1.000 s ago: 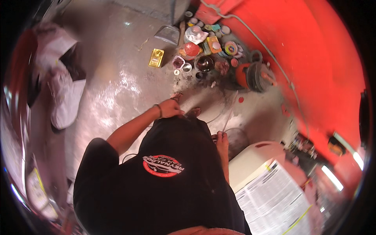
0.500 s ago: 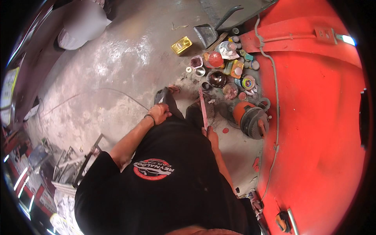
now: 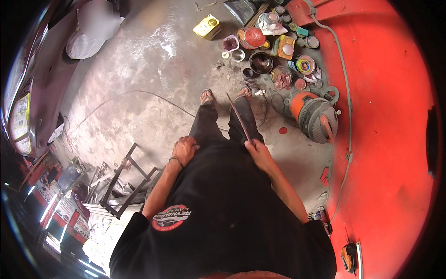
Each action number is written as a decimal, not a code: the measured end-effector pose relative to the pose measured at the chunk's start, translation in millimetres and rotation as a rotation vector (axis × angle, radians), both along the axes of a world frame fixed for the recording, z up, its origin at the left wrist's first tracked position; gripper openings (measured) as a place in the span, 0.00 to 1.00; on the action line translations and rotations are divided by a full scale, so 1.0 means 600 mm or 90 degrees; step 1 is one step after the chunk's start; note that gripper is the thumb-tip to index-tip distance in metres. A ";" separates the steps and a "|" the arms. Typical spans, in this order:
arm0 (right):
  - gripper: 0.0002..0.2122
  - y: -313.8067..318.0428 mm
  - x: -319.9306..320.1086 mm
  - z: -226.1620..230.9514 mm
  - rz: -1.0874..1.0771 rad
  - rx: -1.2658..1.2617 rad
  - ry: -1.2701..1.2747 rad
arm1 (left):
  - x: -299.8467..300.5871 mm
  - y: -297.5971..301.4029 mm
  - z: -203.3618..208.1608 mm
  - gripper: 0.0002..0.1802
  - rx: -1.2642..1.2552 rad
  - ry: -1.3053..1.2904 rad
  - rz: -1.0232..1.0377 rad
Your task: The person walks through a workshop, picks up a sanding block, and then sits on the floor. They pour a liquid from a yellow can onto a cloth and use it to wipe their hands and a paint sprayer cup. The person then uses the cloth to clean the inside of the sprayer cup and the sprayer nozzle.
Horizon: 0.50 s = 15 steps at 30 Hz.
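Note:
My right hand (image 3: 258, 152) is closed round the lower end of a long, thin flat stick (image 3: 239, 114). The stick points up and away in front of my right leg, seen nearly edge-on. Against my left thigh rests my left hand (image 3: 186, 149), wearing a dark band (image 3: 176, 161) at its wrist. Its fingers are curled, and whatever they may hold is hidden. Both feet stand on the floor, below black trousers (image 3: 204, 122).
Several cans and tubs surround a dark-filled bowl (image 3: 261, 62) ahead to the right. A yellow tin (image 3: 206, 26) lies beyond. An orange-and-grey vacuum cleaner (image 3: 316, 116) stands beside a red panel (image 3: 385, 116). A hose (image 3: 134, 91) crosses the floor; a metal frame (image 3: 125, 179) is at left.
My left leg has come down from its raised position. The stick has turned from its pinkish broad side to nearly edge-on, still in my right hand. The view has shifted.

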State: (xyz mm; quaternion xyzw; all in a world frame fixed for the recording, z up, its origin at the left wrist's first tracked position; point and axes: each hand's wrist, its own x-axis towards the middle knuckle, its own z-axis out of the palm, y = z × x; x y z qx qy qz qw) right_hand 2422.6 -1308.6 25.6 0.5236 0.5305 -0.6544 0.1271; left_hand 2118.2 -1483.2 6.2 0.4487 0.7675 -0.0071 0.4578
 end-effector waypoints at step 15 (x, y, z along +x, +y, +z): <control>0.15 0.023 0.007 -0.279 -0.318 0.137 -0.067 | -0.067 -0.089 -0.042 0.22 -0.234 -0.484 0.425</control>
